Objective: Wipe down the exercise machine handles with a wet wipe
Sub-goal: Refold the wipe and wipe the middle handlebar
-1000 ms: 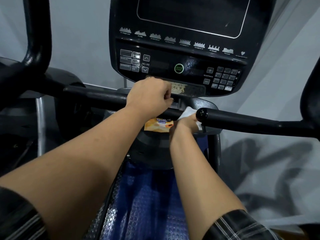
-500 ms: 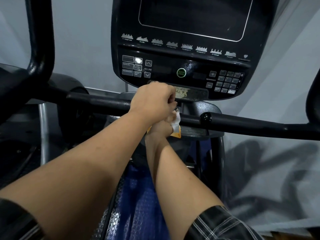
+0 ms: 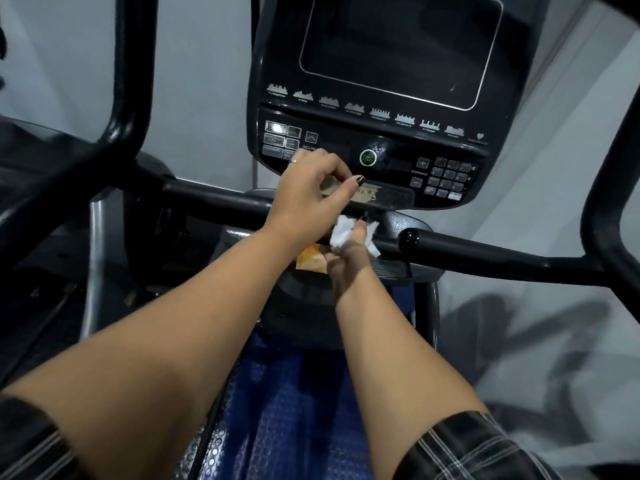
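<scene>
Nearest me, the right hand (image 3: 346,265) has its grip closed round a crumpled white wipe (image 3: 341,233). It has swung in from the knobbed end of the right handle (image 3: 485,259) to the middle, and the wipe is now up at the crossbar just left of that knob. An orange packet (image 3: 311,261) peeks out beneath it, its print hidden.

The left hand (image 3: 308,192), clamped on the left handle (image 3: 214,199) a second ago, has let go and lifted. Its grip is slack, fingers loosely curled, thumb out, holding nothing, and it hovers before the console's lower edge. I'd judge that this frees the left handle for wiping, or that the hand is coming to help spread the wipe. No stroke along a handle shows yet.

Beyond, the console (image 3: 374,81) reads "INCLINE" by the left arrow keys and "RESISTANCE" by the plus and minus. The green button (image 3: 367,157) says "START" under a blurred smaller word. The captions under the row of programme pictures are too small to read.
</scene>
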Demonstrator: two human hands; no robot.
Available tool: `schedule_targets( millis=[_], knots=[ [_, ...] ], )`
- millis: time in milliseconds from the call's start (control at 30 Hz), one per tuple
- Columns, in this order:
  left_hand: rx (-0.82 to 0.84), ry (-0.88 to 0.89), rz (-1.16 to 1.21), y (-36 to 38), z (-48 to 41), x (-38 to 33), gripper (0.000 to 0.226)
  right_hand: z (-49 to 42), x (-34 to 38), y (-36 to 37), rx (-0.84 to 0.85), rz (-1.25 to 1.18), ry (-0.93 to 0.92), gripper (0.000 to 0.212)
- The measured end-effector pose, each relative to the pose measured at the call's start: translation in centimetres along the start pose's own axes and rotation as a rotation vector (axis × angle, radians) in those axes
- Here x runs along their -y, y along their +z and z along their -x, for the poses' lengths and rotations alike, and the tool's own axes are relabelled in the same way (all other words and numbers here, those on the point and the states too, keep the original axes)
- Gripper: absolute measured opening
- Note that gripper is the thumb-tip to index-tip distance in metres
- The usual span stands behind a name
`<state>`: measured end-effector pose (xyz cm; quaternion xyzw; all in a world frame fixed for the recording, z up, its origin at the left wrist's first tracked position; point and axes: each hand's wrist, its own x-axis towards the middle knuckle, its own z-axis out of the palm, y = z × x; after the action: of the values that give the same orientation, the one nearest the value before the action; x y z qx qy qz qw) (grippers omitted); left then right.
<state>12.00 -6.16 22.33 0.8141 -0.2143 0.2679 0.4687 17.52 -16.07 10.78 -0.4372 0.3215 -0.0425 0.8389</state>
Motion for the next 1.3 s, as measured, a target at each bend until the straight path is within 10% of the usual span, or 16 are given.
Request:
schedule_targets(
  millis=[133, 467, 700, 1067, 1300],
  knots=[
    [-0.144, 0.022, 0.061, -2.4, 6.2, -1.2, 0.011, 0.6, 0.9, -0.6, 0.008, -0.091, -0.013, 0.046],
    [0.002, -0.673, 0.371, -3.7, 18.4, 4.6, 0.02, 5.8, -1.6, -4.3, -0.164, 0.094, -0.202, 0.031],
    [0.193, -1.063, 0.732, -3.3, 17.9, 2.8, 0.028, 14.0, -3.8, -7.3, 0.432, 0.044, -0.053, 0.036],
    [-0.085, -0.89, 1.018, -4.0, 16.6, 1.6, 0.017, 17.6, -2.9, -8.1, 0.547, 0.208, -0.176, 0.05],
    [-0.029, -0.71, 0.866, -6.1, 16.2, 2.1, 0.012, 17.2, -2.2, -8.0, 0.406, 0.474, -0.328, 0.009]
  ],
)
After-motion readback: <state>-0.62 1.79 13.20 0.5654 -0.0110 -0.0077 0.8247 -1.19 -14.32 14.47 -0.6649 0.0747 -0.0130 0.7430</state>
